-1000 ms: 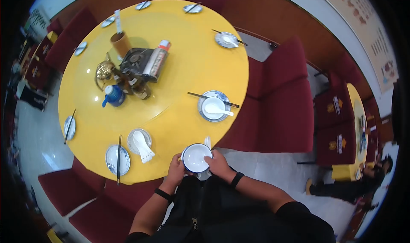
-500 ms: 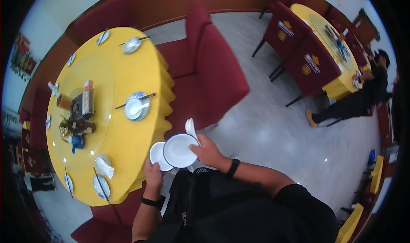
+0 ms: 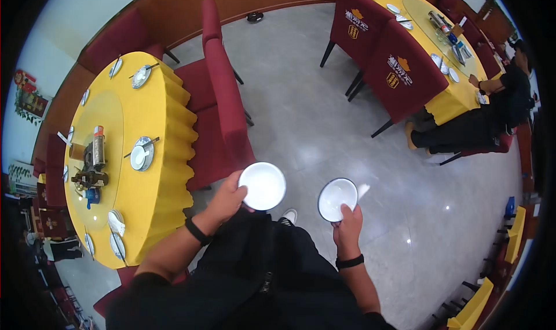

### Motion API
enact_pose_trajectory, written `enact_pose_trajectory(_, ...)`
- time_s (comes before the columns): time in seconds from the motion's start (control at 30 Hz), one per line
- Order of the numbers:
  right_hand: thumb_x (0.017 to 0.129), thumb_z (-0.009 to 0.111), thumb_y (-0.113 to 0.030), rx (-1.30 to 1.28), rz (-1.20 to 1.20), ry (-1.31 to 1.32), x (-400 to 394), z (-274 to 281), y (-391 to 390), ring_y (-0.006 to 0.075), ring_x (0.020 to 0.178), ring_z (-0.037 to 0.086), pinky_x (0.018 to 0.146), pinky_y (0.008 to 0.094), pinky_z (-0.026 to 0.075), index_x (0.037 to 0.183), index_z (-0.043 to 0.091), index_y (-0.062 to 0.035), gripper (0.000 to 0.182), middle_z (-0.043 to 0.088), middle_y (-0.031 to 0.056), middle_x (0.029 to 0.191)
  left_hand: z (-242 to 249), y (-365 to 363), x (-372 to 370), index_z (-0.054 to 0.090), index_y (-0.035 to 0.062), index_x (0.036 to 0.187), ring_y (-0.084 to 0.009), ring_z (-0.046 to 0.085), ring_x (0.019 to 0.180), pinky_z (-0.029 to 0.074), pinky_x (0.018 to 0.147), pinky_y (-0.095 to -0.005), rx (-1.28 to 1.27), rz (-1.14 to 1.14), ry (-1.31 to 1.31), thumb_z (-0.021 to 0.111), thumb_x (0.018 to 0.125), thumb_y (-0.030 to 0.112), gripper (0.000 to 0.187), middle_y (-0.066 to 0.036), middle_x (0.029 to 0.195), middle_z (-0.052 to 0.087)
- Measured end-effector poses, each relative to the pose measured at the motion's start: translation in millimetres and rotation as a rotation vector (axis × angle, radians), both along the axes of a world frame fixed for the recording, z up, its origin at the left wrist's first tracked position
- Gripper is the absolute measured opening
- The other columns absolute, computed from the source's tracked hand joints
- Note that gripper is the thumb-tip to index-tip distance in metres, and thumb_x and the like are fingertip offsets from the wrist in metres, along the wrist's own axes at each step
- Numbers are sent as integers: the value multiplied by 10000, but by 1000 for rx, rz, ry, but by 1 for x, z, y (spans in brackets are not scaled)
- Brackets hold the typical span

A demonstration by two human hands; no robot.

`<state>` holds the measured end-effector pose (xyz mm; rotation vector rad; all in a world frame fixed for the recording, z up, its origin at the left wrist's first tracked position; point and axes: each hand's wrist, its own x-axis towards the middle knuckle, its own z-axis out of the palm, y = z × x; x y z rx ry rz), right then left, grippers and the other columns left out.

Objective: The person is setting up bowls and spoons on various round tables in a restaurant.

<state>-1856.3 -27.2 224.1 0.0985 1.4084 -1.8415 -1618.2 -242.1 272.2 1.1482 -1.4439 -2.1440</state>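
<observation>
My left hand point(image 3: 229, 198) is closed on the rim of a round white bowl point(image 3: 263, 186), thumb on its edge. To its right, my right hand point(image 3: 348, 228) grips a second white bowl point(image 3: 337, 198) with a dark rim, tilted, its thumb over the near side. Beyond that bowl's right edge pokes a blurred white spoon end point(image 3: 363, 190); how it is held is hidden. The two bowls are apart, both over the floor in front of my body.
At left stands a round table with a yellow cloth point(image 3: 168, 110), place settings, and a stove with a gas can point(image 3: 98, 147) on its glass turntable. Red chairs point(image 3: 229, 104) flank it. At right, a person in black point(image 3: 492, 110) works by another yellow table point(image 3: 399, 37).
My hands have moved apart: the bowls overlapped before and are now separated. The right hand went right with its bowl. My view has turned right, toward the far table.
</observation>
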Motion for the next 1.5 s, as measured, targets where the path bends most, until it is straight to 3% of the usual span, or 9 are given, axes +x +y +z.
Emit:
enact_pose_trajectory(0.2, 900, 508, -145, 46, -169, -55, -16, -20, 4, 106, 529, 492, 422, 253, 352, 1169, 488, -11, 301, 571, 44, 794, 37, -44, -117, 379, -28, 1340, -216, 667, 817, 592, 588, -309, -62, -246, 37, 423, 904, 29, 442, -163, 1095, 578)
enact_pose_trajectory(0.27, 887, 525, -113, 110, -79, -37, -39, -15, -3, 170, 745, 630, 545, 251, 477, 1226, 473, 24, 369, 622, 117, 969, 45, -67, -154, 378, -26, 1343, -211, 667, 815, 591, 590, -303, -33, -229, 169, 431, 904, 35, 447, -163, 1088, 578)
enact_pose_trajectory(0.4, 873, 524, -105, 216, -59, 56, -108, -4, -58, 215, 804, 655, 631, 304, 540, 1225, 470, 32, 381, 618, 142, 1027, 71, -146, -204, 329, 3, 1386, -153, 632, 856, 572, 639, -278, -97, -293, 220, 433, 932, 60, 469, -126, 1127, 560)
enact_pose_trajectory(0.7, 872, 524, -127, 261, 259, 220, -280, 9, -232, 237, 862, 639, 716, 337, 526, 1263, 456, 32, 428, 604, 138, 1034, 70, -291, -234, 336, -25, 1370, -177, 647, 794, 572, 628, -288, -18, 73, 110, 409, 920, 49, 462, -160, 1129, 551)
enact_pose_trajectory(0.93, 880, 523, -151, 242, 408, 150, -329, 23, -408, 244, 872, 647, 708, 325, 524, 1289, 450, 31, 454, 608, 140, 1039, 70, -347, -253, 352, -48, 1349, -192, 650, 813, 578, 606, -287, 41, 330, -38, 406, 915, 38, 446, -171, 1127, 556)
enact_pose_trajectory(1.03, 872, 525, -173, 292, 654, 144, -365, 9, -479, 238, 826, 656, 682, 322, 528, 1306, 452, 28, 484, 622, 146, 1025, 66, -375, -274, 358, -47, 1346, -194, 648, 843, 586, 608, -290, 38, 488, -24, 413, 917, 43, 442, -170, 1138, 555)
enact_pose_trajectory(1.27, 884, 520, -101, 89, 770, 257, -439, -3, -684, 169, 733, 638, 545, 285, 497, 1200, 496, 26, 342, 626, 105, 929, 67, -478, -357, 381, -35, 1331, -193, 658, 861, 602, 610, -303, 51, 784, -41, 429, 910, 37, 431, -147, 1123, 567)
enact_pose_trajectory(1.33, 887, 516, -85, 36, 772, 151, -431, 25, -754, 86, 523, 513, 424, 214, 359, 1109, 512, -14, 233, 583, 43, 797, 82, -503, -372, 383, -21, 1330, -191, 657, 862, 604, 609, -309, 119, 859, 25, 444, 919, 50, 422, -139, 1110, 572)
enact_pose_trajectory(1.5, 916, 518, -132, -29, 913, 9, -428, 49, -871, 67, 488, 443, 422, 211, 328, 1104, 516, -39, 209, 553, 12, 761, 86, -541, -387, 391, 11, 1307, -201, 657, 890, 607, 609, -319, 133, 1078, 101, 428, 948, 59, 364, -132, 1093, 579)
